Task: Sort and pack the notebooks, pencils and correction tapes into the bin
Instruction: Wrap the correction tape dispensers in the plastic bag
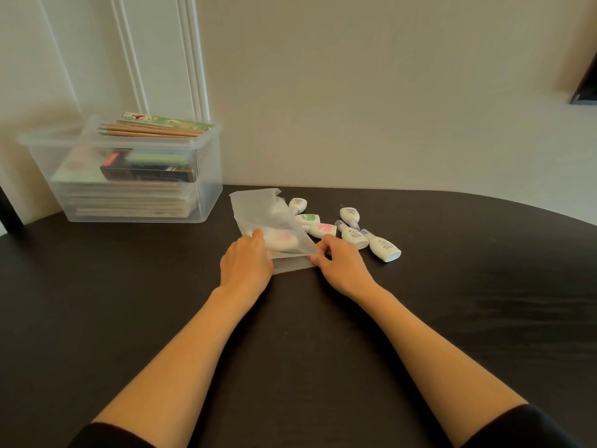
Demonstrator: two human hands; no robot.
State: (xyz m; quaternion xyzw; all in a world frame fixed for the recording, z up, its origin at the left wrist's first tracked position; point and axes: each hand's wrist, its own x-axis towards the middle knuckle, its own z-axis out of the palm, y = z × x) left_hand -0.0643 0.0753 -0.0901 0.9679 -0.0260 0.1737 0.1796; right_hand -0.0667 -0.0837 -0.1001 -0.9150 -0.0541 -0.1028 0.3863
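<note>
A clear plastic bin (206, 163) stands at the table's back left, holding a stack of notebooks (129, 198), small boxes and a bundle of pencils (151, 129) across its top. A translucent plastic bag (268, 215) lies mid-table with a pink-marked correction tape (281, 239) inside. My left hand (247, 263) holds the bag's near left edge. My right hand (339, 263) pinches its near right corner. Several loose correction tapes (353, 236) lie just right of the bag.
The dark table (129, 302) curves away at the right. A cream wall rises right behind the bin and bag. A dark object (584, 85) juts in at the upper right edge.
</note>
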